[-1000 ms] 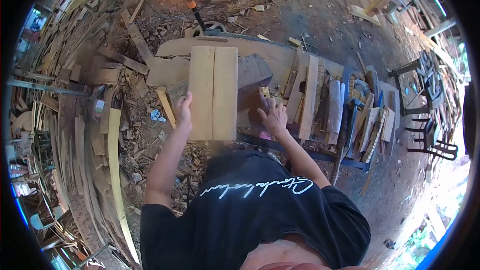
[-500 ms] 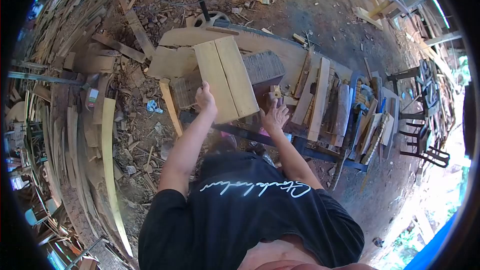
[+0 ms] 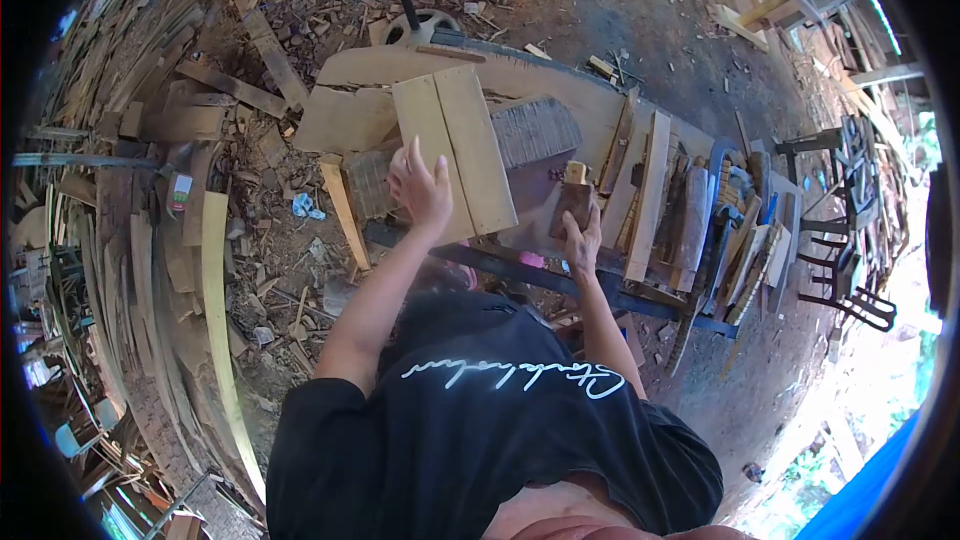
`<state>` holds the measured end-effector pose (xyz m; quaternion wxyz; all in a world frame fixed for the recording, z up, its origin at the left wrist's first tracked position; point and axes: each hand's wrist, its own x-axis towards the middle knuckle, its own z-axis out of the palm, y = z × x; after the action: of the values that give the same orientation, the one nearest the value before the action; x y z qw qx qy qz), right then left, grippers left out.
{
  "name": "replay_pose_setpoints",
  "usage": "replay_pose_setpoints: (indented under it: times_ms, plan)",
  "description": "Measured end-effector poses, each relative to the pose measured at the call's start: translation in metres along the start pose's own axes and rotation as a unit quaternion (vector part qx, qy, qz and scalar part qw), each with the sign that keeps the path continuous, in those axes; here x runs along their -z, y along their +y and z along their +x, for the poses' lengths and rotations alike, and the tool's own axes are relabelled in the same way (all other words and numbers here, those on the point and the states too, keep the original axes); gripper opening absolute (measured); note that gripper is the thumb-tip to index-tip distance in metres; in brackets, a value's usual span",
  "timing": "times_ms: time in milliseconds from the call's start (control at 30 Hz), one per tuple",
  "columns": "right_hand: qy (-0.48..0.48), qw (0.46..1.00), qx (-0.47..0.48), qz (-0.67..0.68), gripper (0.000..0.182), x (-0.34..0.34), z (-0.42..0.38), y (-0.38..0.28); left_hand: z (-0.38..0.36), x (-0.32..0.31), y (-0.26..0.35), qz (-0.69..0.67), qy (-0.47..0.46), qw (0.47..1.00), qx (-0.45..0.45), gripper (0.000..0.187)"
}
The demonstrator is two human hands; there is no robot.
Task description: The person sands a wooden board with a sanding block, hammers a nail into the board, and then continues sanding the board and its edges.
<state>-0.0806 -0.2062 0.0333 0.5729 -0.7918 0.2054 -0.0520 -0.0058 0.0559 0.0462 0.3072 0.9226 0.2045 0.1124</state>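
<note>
A pale wooden panel (image 3: 470, 155) made of two boards, with a dark seam between them, lies tilted across thick timber blocks (image 3: 538, 130) on the bench. My left hand (image 3: 422, 190) is over the panel's left side, its fingers spread and pointing away from me. To the right of the panel, my right hand (image 3: 583, 240) grips a small brown wooden block (image 3: 572, 208) with a yellowish piece at its far end. The fingers wrap the block's right side, the thumb lies on its near face, and part of the block is hidden by the hand.
A wide plank (image 3: 345, 120) forms the bench top. Wooden strips (image 3: 648, 195) and a blue-framed saw (image 3: 718, 175) lie at its right. Scrap wood and shavings litter the ground. A long yellow board (image 3: 215, 280) lies left, and a fan (image 3: 425, 25) stands beyond the bench.
My left hand has let go of the panel's left edge and moved right over its face, fingers spreading. My right hand has taken up the brown block and moved right with it.
</note>
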Motion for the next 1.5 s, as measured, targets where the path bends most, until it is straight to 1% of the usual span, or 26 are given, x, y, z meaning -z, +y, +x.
replay_pose_setpoints:
  times_ms: [67, 100, 133, 200, 233, 300, 333, 400, 433, 533, 567, 633, 700, 767, 833, 900, 967, 1000, 1067, 1133, 1200, 1300, 1367, 1433, 1467, 1500]
  plan:
    - [-0.059, 0.983, -0.075, 0.157, 0.053, -0.012, -0.003, -0.020, 0.014, -0.012, 0.010, 0.058, 0.028, 0.989, -0.137, 0.064]
    - [-0.056, 0.985, 0.019, 0.160, 0.052, -0.025, 0.002, -0.011, 0.020, -0.016, 0.016, 0.063, -0.015, 0.990, -0.124, 0.064]
    - [-0.054, 0.986, 0.017, 0.158, 0.052, -0.034, 0.004, -0.016, 0.027, -0.023, 0.020, 0.062, -0.018, 0.990, -0.124, 0.064]
    - [-0.122, 0.976, 0.040, 0.175, 0.052, -0.049, 0.006, -0.026, 0.041, -0.035, 0.024, 0.140, -0.036, 0.977, -0.155, 0.065]
    - [-0.122, 0.976, 0.039, 0.175, 0.052, -0.052, 0.006, -0.030, 0.047, -0.038, 0.023, 0.138, -0.066, 0.978, -0.145, 0.065]
    - [-0.198, 0.958, -0.075, 0.195, 0.052, -0.057, 0.006, -0.036, 0.050, -0.048, 0.022, 0.164, -0.053, 0.975, -0.142, 0.064]
    - [-0.201, 0.957, -0.078, 0.193, 0.052, -0.062, 0.005, -0.039, 0.051, -0.052, 0.022, 0.189, -0.039, 0.971, -0.140, 0.064]
    - [-0.128, 0.990, 0.045, 0.037, 0.053, -0.071, 0.005, -0.042, 0.052, -0.056, 0.021, 0.188, -0.040, 0.972, -0.138, 0.064]
    - [-0.107, 0.992, 0.067, -0.014, 0.055, -0.073, 0.005, -0.044, 0.050, -0.054, 0.022, 0.186, -0.039, 0.972, -0.140, 0.064]
    - [-0.105, 0.990, 0.057, -0.074, 0.056, -0.082, 0.015, -0.047, 0.050, -0.052, 0.027, 0.210, -0.064, 0.966, -0.136, 0.065]
    - [-0.084, 0.987, 0.119, -0.064, 0.052, -0.095, 0.030, -0.046, 0.052, -0.052, 0.028, 0.212, -0.065, 0.967, -0.129, 0.065]
    - [-0.085, 0.978, 0.115, -0.150, 0.042, -0.127, 0.078, -0.078, 0.051, -0.051, 0.029, 0.219, -0.087, 0.964, -0.125, 0.065]
    - [-0.072, 0.969, 0.152, -0.179, 0.035, -0.164, 0.130, -0.102, 0.050, -0.051, 0.030, 0.219, -0.093, 0.964, -0.119, 0.066]
    - [-0.092, 0.973, 0.139, -0.160, 0.033, -0.174, 0.148, -0.111, 0.050, -0.054, 0.023, 0.206, -0.079, 0.966, -0.136, 0.067]
    - [-0.104, 0.973, 0.153, -0.136, 0.032, -0.165, 0.142, -0.101, 0.049, -0.054, 0.022, 0.206, -0.079, 0.966, -0.133, 0.068]
    - [-0.148, 0.964, 0.145, -0.166, 0.036, -0.122, 0.089, -0.082, 0.051, -0.054, 0.026, 0.201, -0.076, 0.968, -0.127, 0.068]
    - [-0.165, 0.973, 0.123, -0.106, 0.040, -0.080, 0.035, -0.067, 0.051, -0.046, 0.034, 0.197, -0.121, 0.968, -0.097, 0.067]
    - [-0.178, 0.977, 0.054, -0.107, 0.042, -0.072, 0.020, -0.076, 0.051, -0.046, 0.034, 0.197, -0.125, 0.968, -0.088, 0.067]
    - [-0.188, 0.973, 0.013, -0.130, 0.044, -0.081, 0.034, -0.083, 0.051, -0.044, 0.033, 0.174, -0.107, 0.973, -0.110, 0.066]
    - [-0.129, 0.964, 0.129, -0.191, 0.042, -0.127, 0.088, -0.079, 0.052, -0.053, 0.028, 0.190, -0.100, 0.970, -0.114, 0.066]
    - [-0.119, 0.966, 0.129, -0.192, 0.038, -0.169, 0.146, -0.099, 0.051, -0.055, 0.025, 0.209, -0.094, 0.967, -0.114, 0.067]
    - [-0.112, 0.968, 0.156, -0.164, 0.035, -0.177, 0.160, -0.093, 0.049, -0.050, 0.027, 0.179, -0.087, 0.972, -0.125, 0.067]
    - [-0.183, 0.961, 0.129, -0.164, 0.039, -0.131, 0.107, -0.088, 0.051, -0.050, 0.027, 0.182, -0.099, 0.972, -0.110, 0.066]
    - [-0.177, 0.970, 0.132, -0.105, 0.042, -0.084, 0.040, -0.059, 0.053, -0.050, 0.030, 0.188, -0.095, 0.972, -0.108, 0.065]
    - [-0.207, 0.974, 0.053, -0.078, 0.044, -0.067, 0.021, -0.051, 0.051, -0.048, 0.031, 0.200, -0.094, 0.969, -0.107, 0.064]
    - [-0.199, 0.974, 0.035, -0.104, 0.044, -0.070, 0.023, -0.056, 0.052, -0.046, 0.032, 0.189, -0.095, 0.971, -0.110, 0.064]
